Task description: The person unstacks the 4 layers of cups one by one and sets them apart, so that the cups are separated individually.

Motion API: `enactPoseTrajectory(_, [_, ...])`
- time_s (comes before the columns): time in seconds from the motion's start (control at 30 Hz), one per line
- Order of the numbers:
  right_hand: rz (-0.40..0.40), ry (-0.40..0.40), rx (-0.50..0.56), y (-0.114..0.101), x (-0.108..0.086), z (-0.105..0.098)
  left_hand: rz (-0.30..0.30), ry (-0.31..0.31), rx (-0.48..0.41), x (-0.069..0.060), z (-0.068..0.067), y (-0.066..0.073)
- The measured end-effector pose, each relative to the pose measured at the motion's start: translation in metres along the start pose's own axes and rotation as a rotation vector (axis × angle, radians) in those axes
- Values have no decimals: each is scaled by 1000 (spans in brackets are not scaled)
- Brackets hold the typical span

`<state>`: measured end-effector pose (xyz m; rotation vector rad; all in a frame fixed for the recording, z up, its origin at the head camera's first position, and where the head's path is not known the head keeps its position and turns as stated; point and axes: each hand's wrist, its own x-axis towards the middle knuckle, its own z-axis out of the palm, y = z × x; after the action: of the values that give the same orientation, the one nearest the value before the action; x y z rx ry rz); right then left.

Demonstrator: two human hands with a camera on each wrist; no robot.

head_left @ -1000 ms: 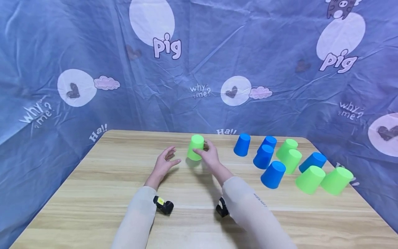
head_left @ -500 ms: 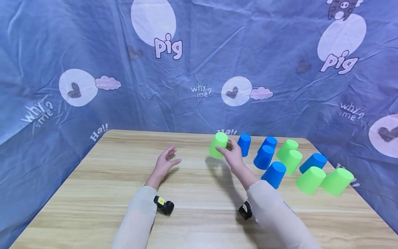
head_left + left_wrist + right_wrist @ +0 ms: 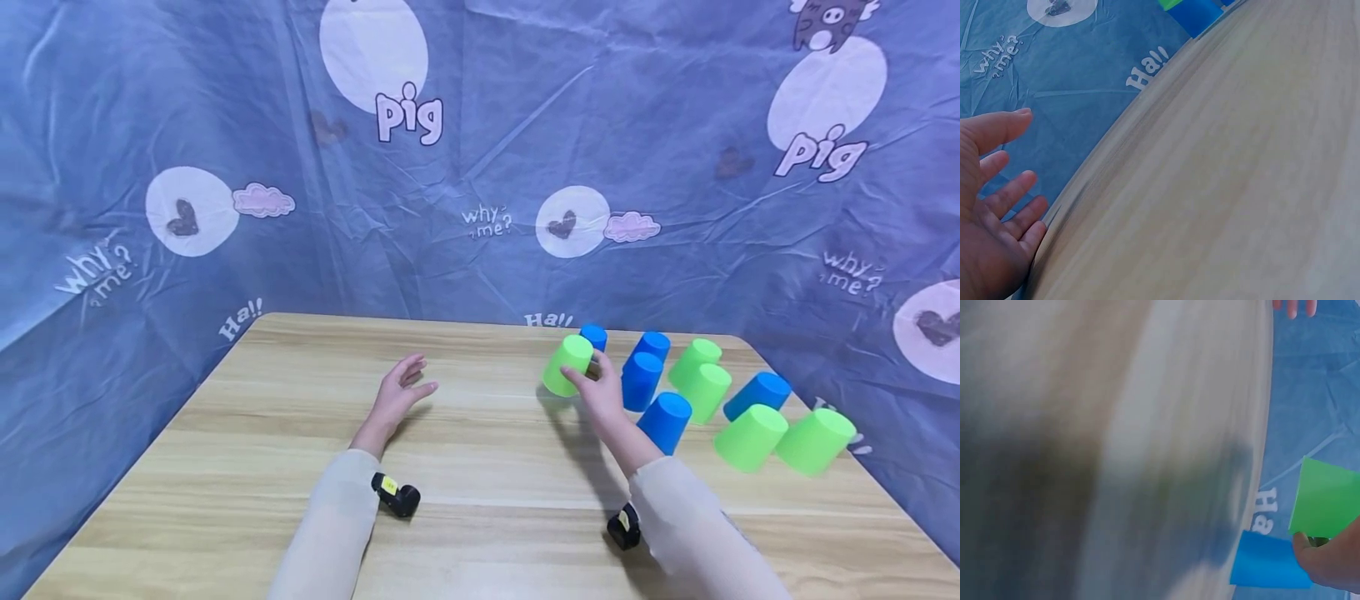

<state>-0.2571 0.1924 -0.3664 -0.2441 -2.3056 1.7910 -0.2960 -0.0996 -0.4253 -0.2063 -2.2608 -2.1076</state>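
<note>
My right hand grips a green cup from its right side, thumb in front; the cup is upside down, slightly tilted. Right behind it a blue cup is partly hidden. In the right wrist view the green cup shows beside my thumb, with the blue cup close by. My left hand rests at the table's middle left, fingers loosely bent and holding nothing. The left wrist view shows that hand with its fingers spread apart.
Right of the held cup stand more upside-down cups: several blue ones, such as a blue cup, and several green ones, such as a green cup. The wooden table ends at a blue printed cloth behind and at the sides.
My right hand has carried the green cup rightward from the table's middle, lifting it and then lowering it, to just in front of the leftmost blue cup. The left hand has stayed in place.
</note>
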Motion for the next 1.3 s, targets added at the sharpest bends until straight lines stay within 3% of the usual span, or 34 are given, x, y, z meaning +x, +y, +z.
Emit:
enactPoseTrajectory(0.43, [90,47,-36,22,3,-10,-13,5,-5,-2,-1,0])
enactPoseTrajectory(0.7, [134,76,-73,51,19,-16,-21,13,-41,-1,-4,4])
enactPoseTrajectory(0.83, [137,58,-80,57,23,-19,-12,18,-7,-1,-6,10])
enactPoseTrajectory(0.9, [144,56,-69,52,19,-19,1,21,43,-2,-7,15])
enactPoseTrajectory(1.13, [141,55,-31,29,4,-19,89,47,357,3,-17,47])
enactPoseTrajectory(1.3, [130,49,-37,29,6,-20,176,31,681,8,-30,70])
